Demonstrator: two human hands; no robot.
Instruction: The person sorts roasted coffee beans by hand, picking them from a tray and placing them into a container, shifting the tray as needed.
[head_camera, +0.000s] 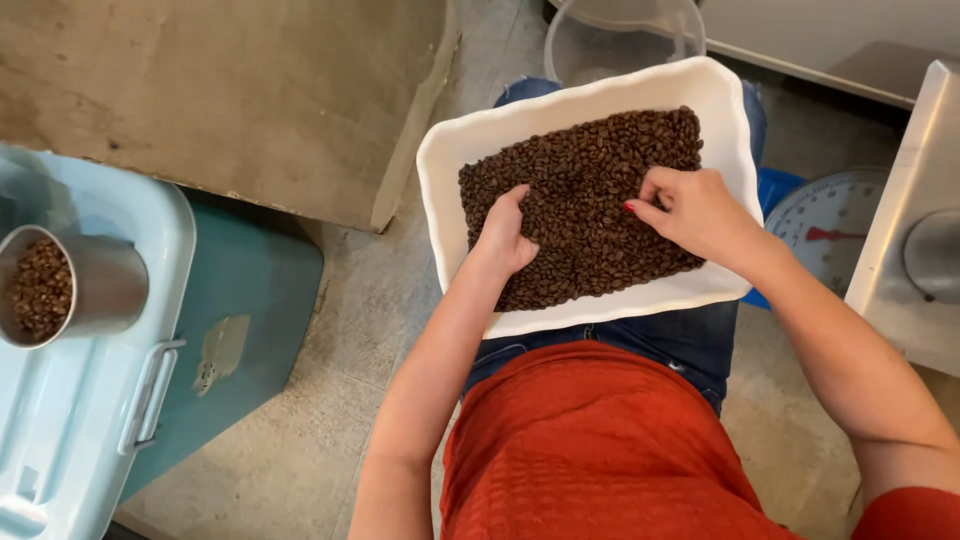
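A white rectangular tray (450, 180) rests on my lap, filled with dark brown roasted coffee beans (590, 170). My left hand (503, 235) lies on the beans near the tray's left side, fingers curled down into them. My right hand (690, 210) sits on the beans at the right, fingertips pinched together among them; a red-painted nail shows. Whether either hand grips any beans is hidden by the fingers.
A metal cup (70, 285) holding more beans stands on a light blue plastic lid (90, 420) at the left. A dial scale (825, 225) and a steel machine (915, 230) are at the right. A clear plastic tub (620, 35) stands beyond the tray.
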